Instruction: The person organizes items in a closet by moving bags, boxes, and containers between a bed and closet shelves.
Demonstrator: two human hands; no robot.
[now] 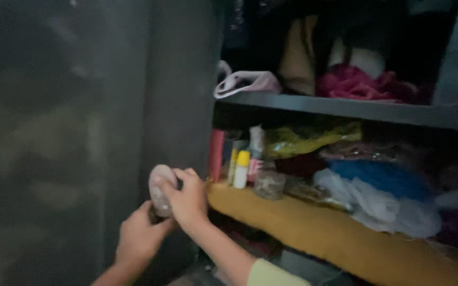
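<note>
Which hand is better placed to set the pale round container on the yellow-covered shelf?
Probably the right hand: it grips the container from the side nearest the shelf, while the left hand supports from below.

Both hands, left hand (140,235) below and right hand (187,198) on top, gripped a pale round jar (161,191) beside a cluttered shelf (340,238) holding a yellow-capped bottle (241,169).
</note>
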